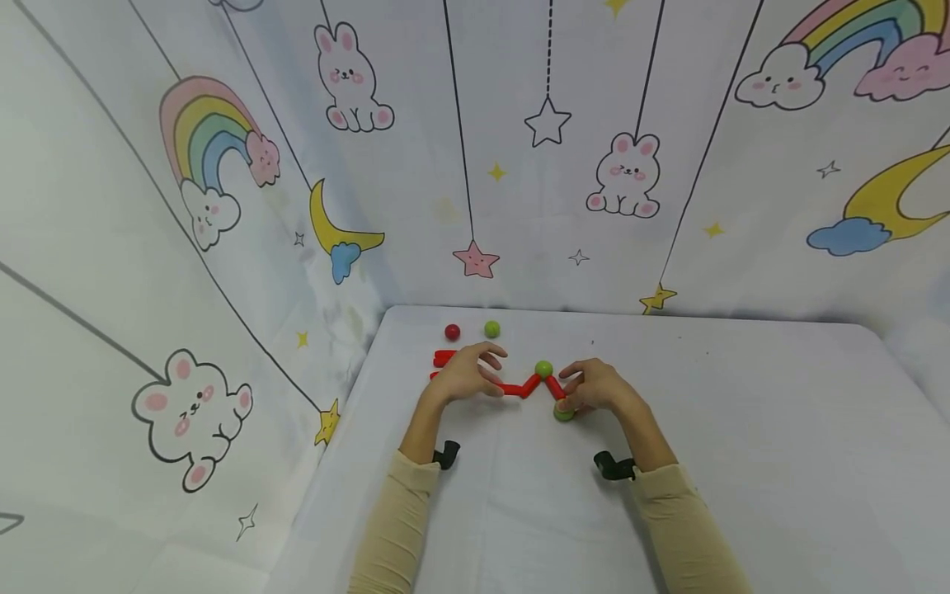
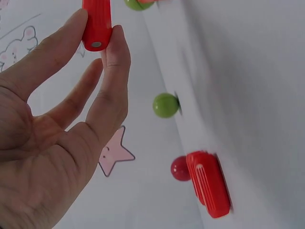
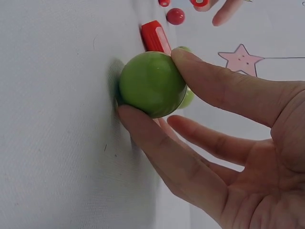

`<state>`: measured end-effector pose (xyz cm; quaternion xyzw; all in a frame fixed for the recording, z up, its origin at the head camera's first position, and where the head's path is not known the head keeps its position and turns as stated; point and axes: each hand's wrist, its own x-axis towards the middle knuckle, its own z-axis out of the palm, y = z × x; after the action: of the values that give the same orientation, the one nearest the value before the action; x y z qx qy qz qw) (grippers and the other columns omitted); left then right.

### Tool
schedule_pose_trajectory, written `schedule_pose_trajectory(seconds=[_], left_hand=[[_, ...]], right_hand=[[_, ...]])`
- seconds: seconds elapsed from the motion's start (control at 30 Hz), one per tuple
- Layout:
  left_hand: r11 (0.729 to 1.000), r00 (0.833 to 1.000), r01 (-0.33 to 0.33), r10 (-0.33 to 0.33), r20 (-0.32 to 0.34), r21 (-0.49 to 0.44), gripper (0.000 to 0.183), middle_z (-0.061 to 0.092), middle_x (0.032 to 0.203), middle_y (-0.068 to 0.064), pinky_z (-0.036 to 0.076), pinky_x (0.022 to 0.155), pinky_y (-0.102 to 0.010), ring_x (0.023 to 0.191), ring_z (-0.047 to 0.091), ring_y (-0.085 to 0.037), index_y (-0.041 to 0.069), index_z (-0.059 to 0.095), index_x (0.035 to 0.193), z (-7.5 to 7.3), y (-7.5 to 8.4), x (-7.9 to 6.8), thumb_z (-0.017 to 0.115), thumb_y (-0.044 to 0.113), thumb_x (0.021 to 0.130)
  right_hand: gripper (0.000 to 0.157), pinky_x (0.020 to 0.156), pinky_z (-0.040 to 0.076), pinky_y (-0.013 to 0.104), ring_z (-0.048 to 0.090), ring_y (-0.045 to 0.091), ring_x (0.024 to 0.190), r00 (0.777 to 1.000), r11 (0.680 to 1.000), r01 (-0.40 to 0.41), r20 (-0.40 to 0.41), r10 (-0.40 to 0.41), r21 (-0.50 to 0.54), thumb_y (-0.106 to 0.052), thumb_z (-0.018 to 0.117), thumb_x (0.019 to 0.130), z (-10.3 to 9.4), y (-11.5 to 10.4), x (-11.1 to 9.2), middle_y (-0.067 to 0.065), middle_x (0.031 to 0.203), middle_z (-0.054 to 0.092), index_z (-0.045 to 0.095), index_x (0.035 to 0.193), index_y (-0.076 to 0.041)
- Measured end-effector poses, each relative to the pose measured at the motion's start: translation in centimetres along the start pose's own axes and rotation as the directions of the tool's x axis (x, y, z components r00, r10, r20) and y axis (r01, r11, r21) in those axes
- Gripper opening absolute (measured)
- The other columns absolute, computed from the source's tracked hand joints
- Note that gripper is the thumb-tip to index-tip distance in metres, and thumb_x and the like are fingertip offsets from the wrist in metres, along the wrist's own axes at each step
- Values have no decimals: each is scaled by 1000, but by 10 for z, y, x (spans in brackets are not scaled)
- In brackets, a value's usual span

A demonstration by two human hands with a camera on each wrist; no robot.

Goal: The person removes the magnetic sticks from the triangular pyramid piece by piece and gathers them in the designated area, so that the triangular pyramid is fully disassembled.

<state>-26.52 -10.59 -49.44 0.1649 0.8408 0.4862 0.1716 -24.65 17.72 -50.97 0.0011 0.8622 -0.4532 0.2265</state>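
Observation:
My left hand (image 1: 466,373) pinches a red stick (image 2: 96,21) between thumb and fingertip; its near end shows a small round silver spot. The far end meets another red stick (image 1: 530,385), which slants up to a green ball (image 1: 544,369). From that ball a second red stick (image 1: 555,388) slants down to a larger-looking green ball (image 3: 152,83). My right hand (image 1: 599,386) holds this nearer ball between thumb and fingers, low over the table. In the right wrist view it partly hides the stick and ball behind it.
At the far left of the white table (image 1: 742,429) lie a loose red ball (image 1: 452,332) and a loose green ball (image 1: 492,329). Several red sticks (image 2: 209,183) lie nearby, partly behind my left hand. A patterned cloth (image 1: 416,206) hangs behind the table.

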Motion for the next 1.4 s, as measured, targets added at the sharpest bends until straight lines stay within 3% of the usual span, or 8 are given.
schedule_pose_trajectory(seconds=[0.27, 0.6, 0.8, 1.0, 1.4], left_hand=[[999, 997, 41, -41, -70, -5, 62, 63, 130, -24, 56, 86, -41, 95, 74, -20, 10, 62, 136, -23, -12, -6, 88, 1, 80], [995, 982, 100, -97, -163, 9, 76, 63, 130, -22, 57, 87, -40, 96, 73, -21, 6, 52, 147, -45, -29, -16, 88, 2, 80], [988, 971, 153, -145, -188, 30, 77, 61, 130, -22, 55, 91, -42, 100, 71, -25, 6, 51, 148, -53, -34, -20, 87, 3, 81], [968, 945, 232, -201, -258, 92, 71, 61, 127, -23, 55, 87, -44, 102, 63, -30, 7, 57, 142, -60, -43, -23, 88, 6, 79], [949, 926, 289, -243, -290, 125, 70, 62, 124, -20, 55, 85, -44, 107, 59, -34, 6, 58, 141, -67, -56, -24, 88, 5, 78]], right_hand=[[61, 72, 63, 36, 72, 22, 83, 1000, 1000, 5, -10, -5, -3, -2, 89, 79, 1, -2, -2, 18, 112, 70, 62, 134, 4], [60, 71, 63, 37, 73, 23, 82, 1000, 1000, 0, -16, 0, 1, 0, 89, 79, 3, -2, -2, 20, 113, 69, 63, 133, 5], [60, 71, 63, 38, 73, 23, 83, 1000, 1000, 2, -16, -2, 6, 0, 89, 79, 3, -2, -1, 20, 114, 69, 62, 133, 5], [60, 72, 63, 38, 72, 23, 83, 1000, 1000, 1, -15, 0, 16, 1, 88, 79, 3, -2, -1, 21, 115, 69, 62, 133, 5], [61, 72, 63, 36, 72, 22, 83, 1000, 1000, -7, -21, 7, -2, 0, 89, 78, 4, -3, -1, 19, 115, 70, 63, 133, 4]])
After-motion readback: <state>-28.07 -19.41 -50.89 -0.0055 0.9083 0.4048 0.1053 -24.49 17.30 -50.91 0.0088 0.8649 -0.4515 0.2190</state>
